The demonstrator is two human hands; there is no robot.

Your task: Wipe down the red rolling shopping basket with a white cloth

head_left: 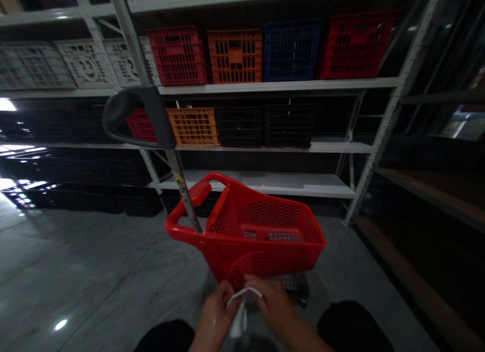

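My left hand (215, 315) and my right hand (273, 305) are close together low in the view, both pinched on a thin white bag or strap (242, 302) that loops between them. Just beyond them stands a red plastic rolling shopping basket (261, 236) with a red carry handle (193, 198) and a tall pull handle with a grey grip (132, 117) rising up to the left. My dark-clad knees frame the hands at the bottom edge.
White metal shelving (273, 84) runs across the back with red, orange, blue, black and white plastic crates. More dark shelving (428, 190) lines the right side. The grey polished floor (83, 271) spreads to the left.
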